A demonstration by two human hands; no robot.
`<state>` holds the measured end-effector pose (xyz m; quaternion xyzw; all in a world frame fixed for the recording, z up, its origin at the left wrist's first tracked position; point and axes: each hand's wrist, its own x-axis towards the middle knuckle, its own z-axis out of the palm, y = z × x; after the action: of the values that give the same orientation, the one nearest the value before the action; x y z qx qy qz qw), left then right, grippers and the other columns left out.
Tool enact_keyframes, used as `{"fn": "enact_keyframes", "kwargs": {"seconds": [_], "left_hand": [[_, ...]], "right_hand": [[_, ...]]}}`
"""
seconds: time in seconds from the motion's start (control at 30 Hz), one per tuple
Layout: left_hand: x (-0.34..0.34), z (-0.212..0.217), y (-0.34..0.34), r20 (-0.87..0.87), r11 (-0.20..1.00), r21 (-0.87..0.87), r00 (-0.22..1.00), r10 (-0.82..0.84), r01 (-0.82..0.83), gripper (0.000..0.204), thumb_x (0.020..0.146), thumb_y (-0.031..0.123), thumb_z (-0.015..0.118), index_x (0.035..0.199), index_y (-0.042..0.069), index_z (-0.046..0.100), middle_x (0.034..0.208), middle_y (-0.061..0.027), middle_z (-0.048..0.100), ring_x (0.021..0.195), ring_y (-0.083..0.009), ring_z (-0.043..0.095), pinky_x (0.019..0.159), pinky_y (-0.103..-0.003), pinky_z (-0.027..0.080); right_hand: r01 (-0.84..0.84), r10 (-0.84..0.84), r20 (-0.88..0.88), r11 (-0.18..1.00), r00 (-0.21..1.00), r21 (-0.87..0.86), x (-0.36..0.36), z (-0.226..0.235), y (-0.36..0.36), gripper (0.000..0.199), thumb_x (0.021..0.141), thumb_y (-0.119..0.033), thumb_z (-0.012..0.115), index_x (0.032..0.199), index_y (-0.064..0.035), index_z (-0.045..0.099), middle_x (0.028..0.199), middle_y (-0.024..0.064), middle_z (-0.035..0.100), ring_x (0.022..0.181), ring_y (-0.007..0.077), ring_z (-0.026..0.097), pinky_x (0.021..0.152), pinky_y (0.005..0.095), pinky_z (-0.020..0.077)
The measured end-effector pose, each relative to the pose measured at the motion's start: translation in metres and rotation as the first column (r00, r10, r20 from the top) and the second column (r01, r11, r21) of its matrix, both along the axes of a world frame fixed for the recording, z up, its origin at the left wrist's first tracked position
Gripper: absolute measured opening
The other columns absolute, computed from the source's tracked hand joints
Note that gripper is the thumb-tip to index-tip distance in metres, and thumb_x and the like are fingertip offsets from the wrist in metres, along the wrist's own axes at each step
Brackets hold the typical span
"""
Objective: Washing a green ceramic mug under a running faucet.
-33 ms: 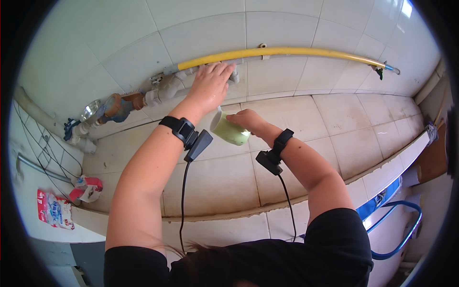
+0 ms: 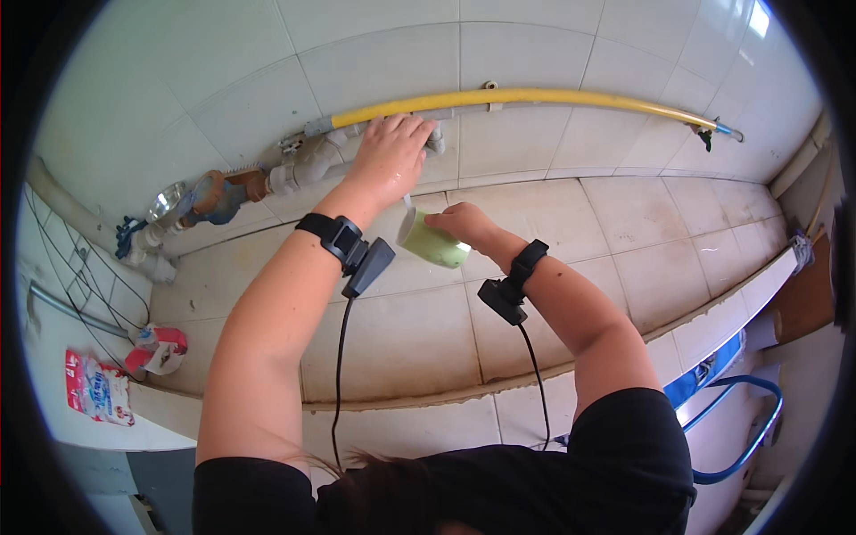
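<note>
My left hand (image 2: 390, 156) reaches to the grey pipework (image 2: 437, 138) low on the wall. Its fingers are stretched out over the pipe, and the thumb side is hidden. Below it, my right hand (image 2: 464, 220) grips a light green mug (image 2: 434, 242) with a pale inside. The mug is tilted, its mouth toward my left wrist. A thin pale streak shows between my left hand and the mug's rim; I cannot tell whether it is water.
A yellow hose (image 2: 535, 96) runs along the tiled wall (image 2: 383, 53). Brown and grey pipe fittings (image 2: 254, 185) stand at the left, with a metal bowl (image 2: 166, 203). Red-and-white packets (image 2: 98, 388) lie at the left edge. A blue tube frame (image 2: 758, 437) is at lower right.
The green mug has shifted very slightly to the right in my right hand's grip. My left hand stays over the pipe.
</note>
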<state>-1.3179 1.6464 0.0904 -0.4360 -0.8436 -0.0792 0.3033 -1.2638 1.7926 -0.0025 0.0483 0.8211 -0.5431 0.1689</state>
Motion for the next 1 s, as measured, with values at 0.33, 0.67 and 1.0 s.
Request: {"fn": "enact_keyframes", "kwargs": {"seconds": [0.33,0.67,1.0], "left_hand": [[0.071,-0.009,-0.140,0.293,0.979,0.014,0.937,0.192,-0.205,0.033,0.076,0.015,0.058,0.108,0.007,0.056,0.105,-0.0098,0.053,0.106,-0.0270,0.045,0.093,-0.040,0.034],[0.385,-0.041,-0.392,0.653,0.601,-0.539,0.158,0.740,-0.590,0.037,0.074,0.028,0.060,0.103,0.004,0.056,0.098,-0.0182,0.056,0.096,-0.0327,0.053,0.083,-0.040,0.042],[0.790,-0.120,-0.344,0.784,0.466,-0.444,-0.079,0.616,-0.765,0.045,0.075,0.010,0.051,0.119,0.004,0.045,0.109,-0.0186,0.049,0.109,-0.0328,0.041,0.091,-0.055,0.030]], "right_hand": [[0.180,0.551,-0.323,0.298,0.769,0.937,0.043,-0.020,0.012,0.017,0.073,-0.022,0.057,0.074,-0.0077,0.066,0.078,0.0106,0.063,0.080,0.0315,0.057,0.062,0.0351,0.0481],[0.202,0.388,-0.097,-0.242,0.917,0.949,0.044,-0.001,-0.023,0.018,0.074,-0.021,0.055,0.084,-0.0122,0.066,0.086,0.0090,0.065,0.085,0.0280,0.060,0.061,0.0416,0.0434],[0.200,0.362,-0.506,0.624,0.783,0.755,0.151,0.072,-0.109,0.044,0.070,-0.040,0.061,0.071,0.0036,0.061,0.064,0.0175,0.059,0.059,0.0278,0.056,0.057,0.0396,0.0422]]}}
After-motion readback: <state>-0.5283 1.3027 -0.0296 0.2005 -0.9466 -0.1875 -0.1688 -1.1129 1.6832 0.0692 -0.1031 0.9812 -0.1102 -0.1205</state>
